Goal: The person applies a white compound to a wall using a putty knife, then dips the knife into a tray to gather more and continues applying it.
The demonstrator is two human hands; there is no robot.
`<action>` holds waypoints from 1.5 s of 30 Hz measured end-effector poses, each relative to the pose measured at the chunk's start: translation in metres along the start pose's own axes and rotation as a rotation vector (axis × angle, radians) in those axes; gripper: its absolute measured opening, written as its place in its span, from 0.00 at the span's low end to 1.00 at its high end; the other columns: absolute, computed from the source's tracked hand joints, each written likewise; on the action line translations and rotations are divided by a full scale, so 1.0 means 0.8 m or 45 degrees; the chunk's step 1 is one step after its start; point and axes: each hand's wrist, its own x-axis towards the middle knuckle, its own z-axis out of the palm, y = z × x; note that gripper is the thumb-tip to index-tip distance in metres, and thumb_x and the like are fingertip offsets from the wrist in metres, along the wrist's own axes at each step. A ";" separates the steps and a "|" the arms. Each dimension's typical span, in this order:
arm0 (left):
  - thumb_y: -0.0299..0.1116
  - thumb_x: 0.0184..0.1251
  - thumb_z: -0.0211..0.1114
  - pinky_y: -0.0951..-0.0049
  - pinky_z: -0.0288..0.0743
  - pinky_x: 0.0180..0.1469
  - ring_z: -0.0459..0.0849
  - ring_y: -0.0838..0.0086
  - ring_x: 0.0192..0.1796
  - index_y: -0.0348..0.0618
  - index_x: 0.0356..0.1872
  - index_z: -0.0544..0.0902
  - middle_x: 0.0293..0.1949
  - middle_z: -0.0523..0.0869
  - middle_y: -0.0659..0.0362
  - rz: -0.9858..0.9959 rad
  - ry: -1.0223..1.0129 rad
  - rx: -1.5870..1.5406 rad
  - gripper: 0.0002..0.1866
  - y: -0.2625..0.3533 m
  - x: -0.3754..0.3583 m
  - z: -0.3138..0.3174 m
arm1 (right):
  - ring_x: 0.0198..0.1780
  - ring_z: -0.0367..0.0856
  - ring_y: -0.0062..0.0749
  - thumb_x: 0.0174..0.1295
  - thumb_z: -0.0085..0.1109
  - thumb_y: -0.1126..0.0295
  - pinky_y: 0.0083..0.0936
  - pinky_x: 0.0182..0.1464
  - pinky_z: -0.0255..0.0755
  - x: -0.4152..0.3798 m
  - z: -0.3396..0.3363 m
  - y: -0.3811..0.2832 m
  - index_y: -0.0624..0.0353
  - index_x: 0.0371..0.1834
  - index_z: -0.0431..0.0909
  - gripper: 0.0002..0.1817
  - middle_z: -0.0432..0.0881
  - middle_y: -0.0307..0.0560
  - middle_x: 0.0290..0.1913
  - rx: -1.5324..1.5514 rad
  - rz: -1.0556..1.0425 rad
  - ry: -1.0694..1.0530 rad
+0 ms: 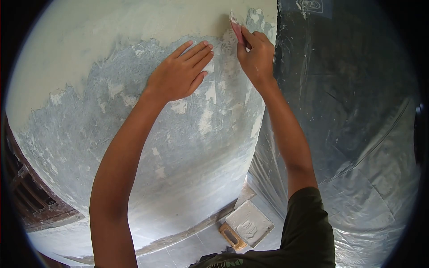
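Observation:
My right hand (258, 56) grips a small scraper (237, 29) with a reddish handle or blade and whitish paste on its tip, held against the upper part of the wall near its right edge. To the left of it, my left hand (181, 69) lies on the wall with its fingers stretched out and nothing held in it. The wall (134, 89) is smooth cream at the top and rough grey with pale patches below.
Dark plastic sheeting (348, 98) hangs to the right of the wall. On the tiled floor below lies a square tray (250, 223) of whitish paste beside a tan handled tool (232, 236). A brown grille (31, 192) stands at the lower left.

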 end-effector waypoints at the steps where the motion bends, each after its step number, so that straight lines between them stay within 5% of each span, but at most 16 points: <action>1: 0.40 0.79 0.53 0.59 0.55 0.83 0.66 0.69 0.80 0.42 0.72 0.74 0.75 0.74 0.58 0.007 0.000 0.004 0.26 0.000 -0.001 0.001 | 0.36 0.81 0.49 0.53 0.65 0.82 0.39 0.40 0.77 0.024 0.001 0.012 0.65 0.44 0.84 0.13 0.84 0.52 0.32 -0.043 -0.023 0.047; 7: 0.40 0.79 0.52 0.59 0.55 0.83 0.66 0.68 0.80 0.42 0.72 0.74 0.75 0.74 0.57 -0.005 0.008 -0.024 0.25 0.001 -0.001 0.001 | 0.39 0.83 0.51 0.56 0.66 0.79 0.43 0.42 0.80 0.030 0.041 0.051 0.63 0.50 0.85 0.17 0.84 0.54 0.35 -0.293 -0.148 -0.038; 8: 0.40 0.79 0.52 0.59 0.55 0.83 0.66 0.68 0.80 0.42 0.72 0.74 0.75 0.74 0.57 -0.001 0.007 -0.026 0.25 0.000 -0.001 0.001 | 0.49 0.85 0.50 0.55 0.63 0.81 0.42 0.46 0.84 0.005 0.038 0.033 0.64 0.38 0.82 0.07 0.85 0.54 0.42 -0.325 -0.064 -0.120; 14: 0.39 0.79 0.53 0.59 0.55 0.83 0.66 0.68 0.80 0.42 0.72 0.74 0.75 0.74 0.57 -0.010 -0.003 -0.018 0.25 0.001 0.000 -0.002 | 0.35 0.80 0.47 0.53 0.65 0.82 0.40 0.38 0.76 0.005 0.004 0.006 0.64 0.43 0.85 0.12 0.81 0.51 0.28 0.046 0.018 0.027; 17: 0.40 0.79 0.53 0.59 0.55 0.83 0.66 0.68 0.79 0.41 0.72 0.75 0.75 0.74 0.57 -0.001 0.013 -0.015 0.25 0.001 0.000 0.001 | 0.37 0.81 0.48 0.53 0.65 0.82 0.41 0.40 0.77 0.051 0.021 0.045 0.65 0.41 0.85 0.12 0.81 0.51 0.29 -0.091 0.010 0.071; 20: 0.39 0.79 0.53 0.59 0.56 0.82 0.67 0.69 0.79 0.41 0.71 0.75 0.75 0.75 0.57 -0.009 0.015 -0.026 0.25 0.001 -0.001 0.001 | 0.38 0.84 0.45 0.55 0.66 0.81 0.39 0.38 0.80 0.040 0.036 0.054 0.67 0.51 0.85 0.18 0.84 0.53 0.33 -0.327 -0.208 0.002; 25: 0.38 0.79 0.53 0.58 0.57 0.82 0.68 0.68 0.79 0.40 0.71 0.75 0.74 0.75 0.56 0.006 0.050 -0.062 0.24 0.000 -0.001 -0.003 | 0.42 0.84 0.49 0.53 0.64 0.82 0.41 0.42 0.83 -0.039 0.011 -0.025 0.61 0.45 0.83 0.14 0.84 0.50 0.38 -0.011 -0.116 -0.130; 32: 0.37 0.78 0.54 0.58 0.58 0.82 0.69 0.67 0.78 0.39 0.70 0.76 0.73 0.76 0.55 0.018 0.060 -0.048 0.24 0.000 -0.001 0.002 | 0.43 0.83 0.51 0.56 0.60 0.80 0.43 0.42 0.82 0.040 0.028 0.028 0.64 0.36 0.80 0.05 0.84 0.51 0.36 -0.252 -0.111 -0.081; 34: 0.36 0.78 0.53 0.58 0.58 0.82 0.69 0.67 0.78 0.39 0.69 0.76 0.73 0.77 0.55 0.020 0.060 -0.048 0.24 0.000 -0.001 0.001 | 0.49 0.85 0.50 0.58 0.58 0.81 0.43 0.45 0.84 0.002 0.036 0.016 0.68 0.42 0.81 0.09 0.85 0.53 0.41 -0.238 -0.233 -0.075; 38: 0.36 0.78 0.53 0.58 0.58 0.82 0.69 0.67 0.78 0.39 0.69 0.76 0.73 0.77 0.55 0.010 0.075 -0.079 0.23 -0.001 -0.002 0.000 | 0.40 0.83 0.45 0.54 0.63 0.81 0.39 0.40 0.80 -0.046 -0.001 -0.024 0.67 0.48 0.84 0.16 0.82 0.52 0.34 -0.008 -0.075 -0.189; 40: 0.36 0.78 0.54 0.58 0.58 0.82 0.69 0.67 0.78 0.39 0.69 0.77 0.73 0.77 0.55 0.012 0.076 -0.089 0.23 0.000 -0.001 0.001 | 0.32 0.79 0.42 0.51 0.69 0.80 0.36 0.36 0.75 -0.019 -0.009 -0.007 0.65 0.48 0.86 0.18 0.78 0.51 0.27 0.142 0.034 -0.099; 45: 0.37 0.78 0.54 0.59 0.57 0.82 0.69 0.67 0.78 0.40 0.70 0.77 0.73 0.76 0.55 0.008 0.055 -0.055 0.24 -0.001 -0.001 0.003 | 0.36 0.83 0.45 0.57 0.65 0.77 0.37 0.40 0.79 0.065 0.019 0.084 0.63 0.54 0.87 0.19 0.83 0.53 0.32 -0.214 -0.166 0.059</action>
